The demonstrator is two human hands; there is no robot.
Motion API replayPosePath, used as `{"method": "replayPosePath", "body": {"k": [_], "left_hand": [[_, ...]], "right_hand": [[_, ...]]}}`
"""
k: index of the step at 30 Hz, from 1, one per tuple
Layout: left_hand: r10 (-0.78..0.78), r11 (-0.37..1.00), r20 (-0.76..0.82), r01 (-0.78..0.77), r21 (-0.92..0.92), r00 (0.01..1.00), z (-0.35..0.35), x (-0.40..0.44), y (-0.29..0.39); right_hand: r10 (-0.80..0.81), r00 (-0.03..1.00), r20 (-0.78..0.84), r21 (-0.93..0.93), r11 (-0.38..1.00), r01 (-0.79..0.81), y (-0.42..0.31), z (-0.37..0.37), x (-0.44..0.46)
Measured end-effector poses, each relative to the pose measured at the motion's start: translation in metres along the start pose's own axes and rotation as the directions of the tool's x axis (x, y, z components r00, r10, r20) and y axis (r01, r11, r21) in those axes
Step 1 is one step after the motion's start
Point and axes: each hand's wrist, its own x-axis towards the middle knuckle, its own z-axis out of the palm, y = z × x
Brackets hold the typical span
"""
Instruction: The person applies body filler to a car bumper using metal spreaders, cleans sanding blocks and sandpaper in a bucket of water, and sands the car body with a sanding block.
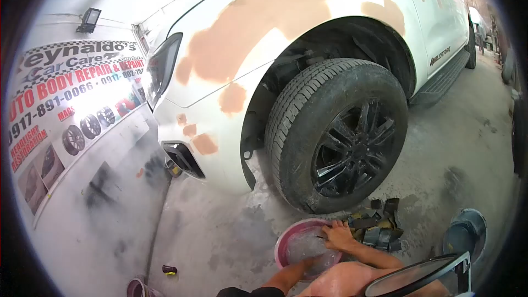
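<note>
A pink basin (pixel 282 246) with cloudy water sits on the floor below the front tyre. My left hand (pixel 314 264) reaches into the water from below, its fingers hidden. At the basin's right rim is my right hand (pixel 336 235), fingers bent over the water; what they hold, if anything, is too small to make out. Dark sandpaper-like pieces (pixel 378 231) lie in a pile just right of the basin. Above stands a white vehicle (pixel 220 132) with tan filler patches (pixel 242 38) on its fender.
The black-rimmed wheel (pixel 357 146) rises close above the basin. A dark bucket (pixel 466 234) stands at the right, another container (pixel 137 287) at the lower left, near a small yellow-and-black item (pixel 169 270). A wall with a banner (pixel 77 93) bounds the left side.
</note>
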Motion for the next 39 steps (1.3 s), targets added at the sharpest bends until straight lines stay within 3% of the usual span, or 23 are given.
{"method": "replayPosePath", "body": {"k": [6, 11, 13, 15, 16, 18, 19, 20, 21, 22, 24, 26, 31, 34, 36, 38, 39], "left_hand": [[-0.033, 0.998, 0.038, 0.031, 0.060, 0.999, 0.007, -0.030, 0.009], [-0.095, 0.994, -0.093, 0.099, 0.043, 0.991, -0.013, -0.059, 0.017], [0.088, 0.996, -0.127, -0.089, 0.000, 0.988, -0.004, -0.041, -0.052], [-0.361, 0.904, -0.097, 0.322, -0.282, 0.927, -0.056, -0.086, 0.005], [-0.373, 0.896, -0.097, 0.331, -0.296, 0.923, -0.051, -0.086, -0.002], [-0.149, 0.987, -0.202, 0.135, -0.082, 0.968, -0.039, -0.079, -0.017], [-0.160, 0.985, -0.204, 0.144, -0.094, 0.966, -0.035, -0.084, -0.013], [-0.077, 0.965, -0.103, 0.100, 0.242, 0.992, -0.031, -0.093, -0.002], [-0.033, 0.841, 0.021, 0.016, 0.540, 0.999, -0.028, -0.101, 0.009], [-0.049, 0.853, 0.008, 0.038, 0.521, 0.999, -0.036, -0.109, 0.024], [-0.192, 0.752, 0.321, -0.072, 0.655, 0.927, -0.058, -0.121, 0.045], [-0.180, 0.792, 0.350, -0.075, 0.605, 0.919, -0.057, -0.117, 0.038], [-0.049, 0.883, 0.232, -0.066, 0.464, 0.972, -0.038, -0.094, 0.003], [0.057, 0.907, 0.139, -0.109, 0.406, 0.989, -0.036, -0.091, -0.012], [0.237, 0.883, 0.062, -0.241, 0.402, 0.970, -0.045, -0.095, -0.026], [0.508, 0.778, 0.023, -0.470, 0.417, 0.861, -0.095, -0.130, 0.010], [0.385, 0.891, -0.211, -0.303, 0.338, 0.898, -0.131, -0.161, 0.050]], "right_hand": [[0.029, 1.000, 0.003, 0.015, 0.999, -0.029, -0.004, -0.005, 0.001], [0.039, 0.999, -0.027, 0.031, 0.999, -0.038, -0.004, -0.001, -0.001], [0.022, 1.000, -0.022, 0.040, 0.999, -0.021, -0.004, -0.002, 0.000], [0.072, 0.996, -0.046, 0.079, 0.995, -0.069, -0.003, -0.001, 0.001], [0.059, 0.998, -0.034, 0.082, 0.995, -0.056, -0.002, -0.001, 0.001], [0.037, 0.997, -0.060, 0.079, 0.996, -0.032, 0.000, 0.001, 0.000], [0.026, 0.998, -0.050, 0.082, 0.996, -0.022, 0.000, 0.003, 0.002], [0.029, 0.998, -0.061, 0.046, 0.999, -0.027, 0.000, 0.008, 0.004], [0.027, 0.997, -0.071, 0.009, 1.000, -0.026, 0.000, 0.011, 0.006], [0.000, 0.999, -0.054, 0.011, 1.000, 0.001, -0.001, 0.011, 0.006], [0.007, 0.994, -0.113, 0.001, 1.000, -0.007, -0.002, 0.009, 0.005], [-0.009, 0.996, -0.083, 0.002, 1.000, 0.010, -0.002, 0.008, 0.005], [-0.025, 0.995, -0.097, -0.004, 1.000, 0.025, 0.001, 0.008, 0.004], [-0.048, 0.979, -0.200, -0.017, 0.999, 0.046, 0.002, 0.012, 0.004], [-0.065, 0.976, -0.206, 0.036, 0.997, 0.074, 0.004, 0.013, 0.004], [-0.056, 0.978, -0.199, 0.053, 0.996, 0.068, 0.004, 0.011, 0.003], [-0.044, 0.981, -0.189, 0.068, 0.996, 0.058, 0.004, 0.010, 0.002]]}}
